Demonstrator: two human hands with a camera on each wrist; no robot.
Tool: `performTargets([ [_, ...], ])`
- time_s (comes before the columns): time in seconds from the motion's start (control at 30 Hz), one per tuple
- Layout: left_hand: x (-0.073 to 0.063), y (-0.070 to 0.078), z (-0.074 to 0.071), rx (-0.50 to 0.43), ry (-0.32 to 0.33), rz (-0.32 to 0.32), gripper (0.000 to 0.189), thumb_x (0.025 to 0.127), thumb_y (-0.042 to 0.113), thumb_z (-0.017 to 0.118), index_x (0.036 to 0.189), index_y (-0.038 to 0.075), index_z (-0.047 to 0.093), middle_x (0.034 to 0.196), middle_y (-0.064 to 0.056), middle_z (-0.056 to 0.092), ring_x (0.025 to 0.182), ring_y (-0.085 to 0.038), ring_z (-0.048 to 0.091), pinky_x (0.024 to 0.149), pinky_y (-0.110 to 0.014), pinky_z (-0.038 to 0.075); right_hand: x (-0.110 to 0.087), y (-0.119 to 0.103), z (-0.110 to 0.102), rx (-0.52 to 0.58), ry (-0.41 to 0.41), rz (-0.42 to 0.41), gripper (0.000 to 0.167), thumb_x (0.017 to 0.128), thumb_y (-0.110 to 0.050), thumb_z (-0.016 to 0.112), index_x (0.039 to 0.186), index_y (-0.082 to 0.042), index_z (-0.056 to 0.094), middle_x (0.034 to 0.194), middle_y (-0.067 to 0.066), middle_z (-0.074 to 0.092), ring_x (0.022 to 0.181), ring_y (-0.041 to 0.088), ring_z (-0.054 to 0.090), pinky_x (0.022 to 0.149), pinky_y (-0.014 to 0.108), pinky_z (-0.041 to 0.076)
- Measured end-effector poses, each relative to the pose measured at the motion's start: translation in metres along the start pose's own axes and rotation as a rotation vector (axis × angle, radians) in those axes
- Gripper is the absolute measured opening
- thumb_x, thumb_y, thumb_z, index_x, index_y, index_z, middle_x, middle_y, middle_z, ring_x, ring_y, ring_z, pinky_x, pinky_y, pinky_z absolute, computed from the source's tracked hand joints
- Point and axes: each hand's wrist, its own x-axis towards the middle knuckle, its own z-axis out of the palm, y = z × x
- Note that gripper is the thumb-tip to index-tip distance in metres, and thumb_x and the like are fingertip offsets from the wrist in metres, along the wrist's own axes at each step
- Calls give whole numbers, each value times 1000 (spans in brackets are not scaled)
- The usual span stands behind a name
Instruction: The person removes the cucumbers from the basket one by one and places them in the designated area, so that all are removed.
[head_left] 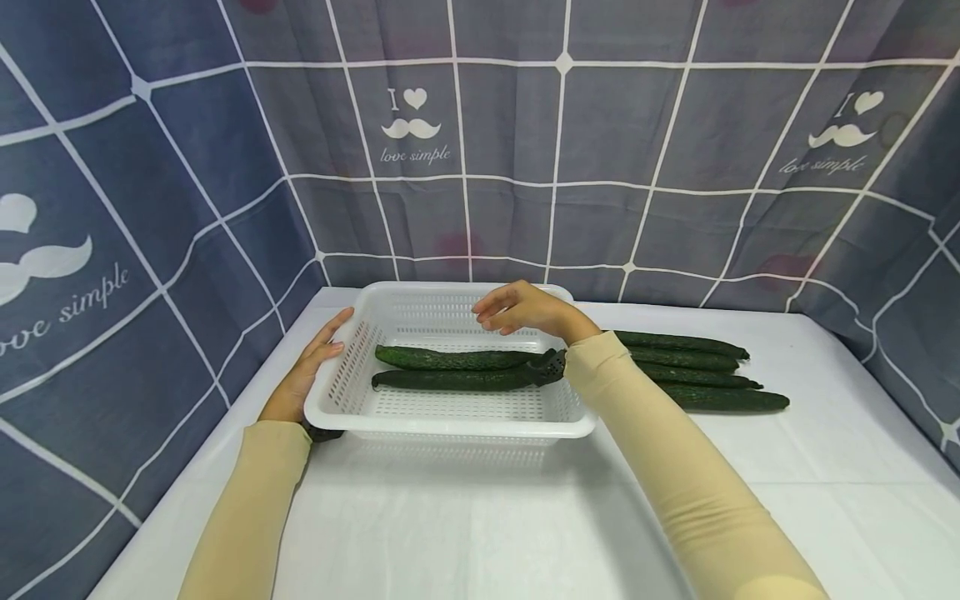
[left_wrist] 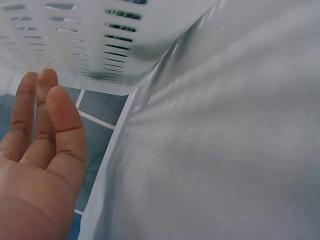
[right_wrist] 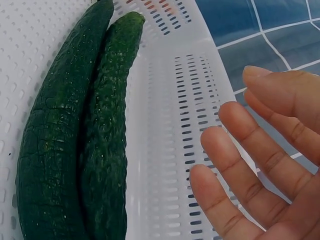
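Observation:
Two dark green cucumbers point(head_left: 457, 380) lie side by side in a white perforated plastic basket point(head_left: 450, 427). Over the basket's back part hovers my right hand point(head_left: 528, 309), its fingers loosely bent with nothing between them. In the right wrist view the fingers point(right_wrist: 240, 165) are spread beside the cucumbers point(right_wrist: 55, 150), apart from them. My left hand point(head_left: 307, 371) is at the basket's left side, fingers extended along its rim. Seen in the left wrist view, the left hand's fingers point(left_wrist: 65, 120) are nearly straight, close to the basket's slotted wall point(left_wrist: 90, 45).
Several more cucumbers point(head_left: 705, 379) lie in a row on the white-covered table point(head_left: 480, 517), right of the basket and partly behind the right forearm. A grey-blue checked cloth point(head_left: 510, 150) hangs behind the table and along both sides.

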Motion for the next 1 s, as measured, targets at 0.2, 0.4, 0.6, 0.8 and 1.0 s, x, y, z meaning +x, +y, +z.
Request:
performTargets([
  [0.2,-3,3,1,19,9,-2,67,109,27,48,172,41,26,164,2,33,144,-17,38,104,-33,47,8,0,3,-4,-7,24,43,101,-7,70,143,4,65,134,18,71,128,35,66,105,48,54],
  [0.4,-2,3,2,21,12,0,67,109,27,47,172,41,25,168,1,29,145,-18,35,105,-33,46,16,0,7,-7,-23,41,46,101,-6,68,145,5,63,148,24,63,128,32,65,107,50,53],
  [0.6,1,0,1,24,1,39,63,110,23,44,169,41,32,157,5,41,137,-15,46,103,-32,49,20,0,11,25,-24,59,47,101,-5,67,146,7,60,144,23,65,130,36,63,110,53,50],
  [0.8,2,0,1,21,12,31,64,109,23,45,169,41,33,159,3,37,139,-16,42,103,-32,47,21,4,15,32,-26,72,46,103,-6,66,147,8,59,144,25,65,132,38,63,108,50,51],
  [1.0,3,-2,0,17,4,44,64,107,23,46,167,42,35,155,3,41,136,-16,45,104,-33,46,22,13,17,28,-46,114,45,103,-6,66,146,9,60,148,29,60,135,44,59,110,49,50],
])
